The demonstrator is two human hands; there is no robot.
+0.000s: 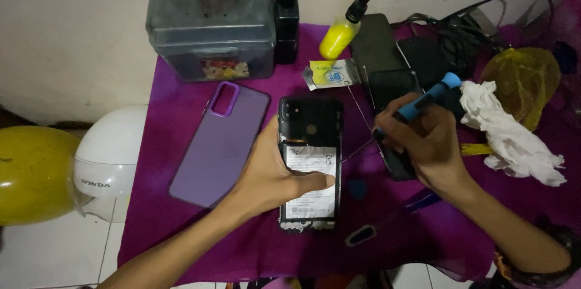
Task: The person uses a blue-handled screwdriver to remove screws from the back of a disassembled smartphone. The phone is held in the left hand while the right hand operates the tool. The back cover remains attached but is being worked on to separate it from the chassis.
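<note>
An opened black phone lies face down on the purple cloth, its back cover off and a white-labelled battery showing. My left hand holds the phone down, thumb across the battery. My right hand grips a blue-handled screwdriver, whose thin shaft points toward the phone's right edge. A purple phone case rests to the left of the phone.
A grey plastic box with a blue handle, a black bottle and a yellow bottle stand at the back. Crumpled white tissue, black devices and cables lie right. Helmets sit left on the floor.
</note>
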